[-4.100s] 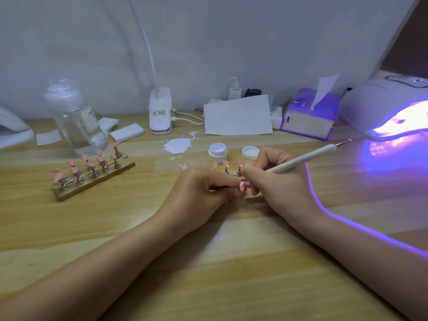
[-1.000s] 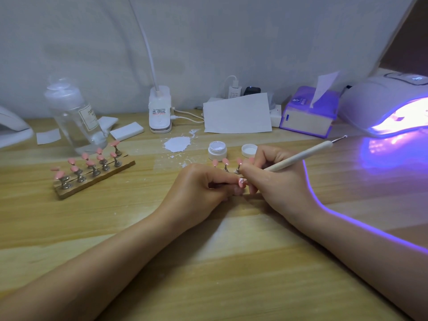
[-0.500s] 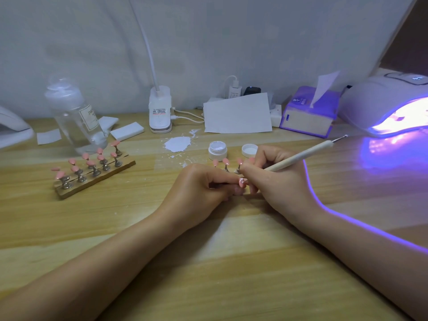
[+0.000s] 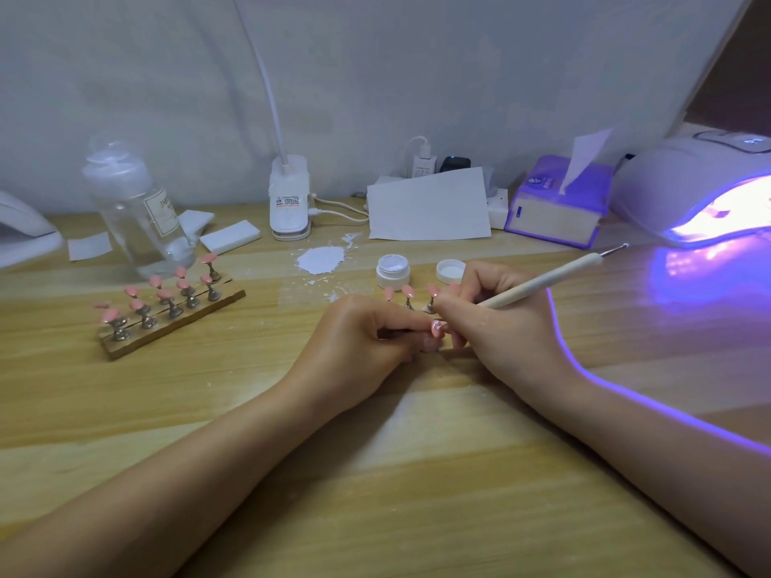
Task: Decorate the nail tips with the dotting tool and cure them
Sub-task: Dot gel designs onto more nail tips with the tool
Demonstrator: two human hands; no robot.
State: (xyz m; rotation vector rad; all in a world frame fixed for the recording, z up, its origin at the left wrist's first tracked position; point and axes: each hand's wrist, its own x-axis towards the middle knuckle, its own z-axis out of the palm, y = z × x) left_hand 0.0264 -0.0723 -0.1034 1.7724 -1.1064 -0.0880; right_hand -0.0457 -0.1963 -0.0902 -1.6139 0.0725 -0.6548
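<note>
Fingers (image 4: 448, 304) pinching dotting tool (image 4: 542, 281), nail tip (image 4: 436, 328) held

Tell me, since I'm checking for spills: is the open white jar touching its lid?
Apart. The head view shows bare wooden table between the jar and the lid lying to its right.

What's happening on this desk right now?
A person is decorating a pink nail tip. The left hand holds it on its stand while the right hand grips the dotting tool at the tip. An open white jar sits just behind, and the curing lamp glows at the right.
</note>
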